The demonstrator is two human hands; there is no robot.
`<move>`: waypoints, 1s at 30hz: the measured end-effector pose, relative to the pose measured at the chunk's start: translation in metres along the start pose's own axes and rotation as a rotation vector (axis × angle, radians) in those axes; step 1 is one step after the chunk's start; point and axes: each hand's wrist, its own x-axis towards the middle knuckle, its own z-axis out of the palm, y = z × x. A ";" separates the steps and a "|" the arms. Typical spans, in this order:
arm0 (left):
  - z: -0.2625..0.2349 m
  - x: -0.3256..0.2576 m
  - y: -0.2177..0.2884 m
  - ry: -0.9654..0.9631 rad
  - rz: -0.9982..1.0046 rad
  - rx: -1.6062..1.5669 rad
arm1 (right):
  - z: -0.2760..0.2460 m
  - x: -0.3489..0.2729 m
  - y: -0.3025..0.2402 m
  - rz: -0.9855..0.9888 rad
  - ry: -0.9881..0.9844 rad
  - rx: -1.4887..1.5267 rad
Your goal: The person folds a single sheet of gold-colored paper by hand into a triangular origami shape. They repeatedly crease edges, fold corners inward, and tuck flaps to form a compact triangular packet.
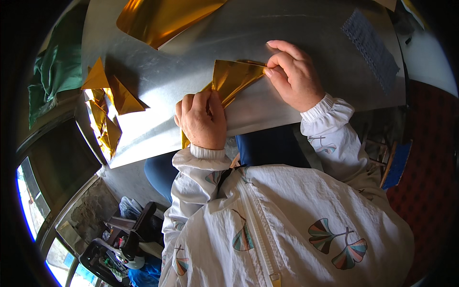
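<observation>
A folded piece of gold foil paper (230,79) is stretched between my two hands, just above the silver-grey tabletop. My left hand (203,119) is closed on its lower left part, and some of the foil shows below and behind the fingers. At the foil's right-hand corner, my right hand (296,76) pinches the tip between thumb and finger, with its index finger extended. To the left on the table lies a pile of folded gold foil pieces (107,110), several of them pointed. A large gold foil sheet (162,21) rests at the table's far side.
The metal-topped table (306,33) has a near edge just in front of my body. A grey-blue cloth with zigzag edges (370,50) lies at its right. Green fabric (60,62) hangs at far left. A black container of odds and ends (103,258) stands low at left.
</observation>
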 end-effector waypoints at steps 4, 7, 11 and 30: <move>0.002 0.000 0.001 0.019 0.025 0.007 | 0.001 0.001 0.000 -0.001 0.018 -0.034; 0.002 0.000 0.001 0.023 0.029 0.013 | 0.002 0.002 -0.001 0.004 0.034 -0.039; 0.001 0.000 0.001 0.002 0.013 0.021 | 0.003 0.001 -0.002 0.013 0.024 -0.053; -0.005 0.001 -0.007 -0.010 0.103 -0.148 | 0.009 -0.001 0.003 0.046 0.056 -0.085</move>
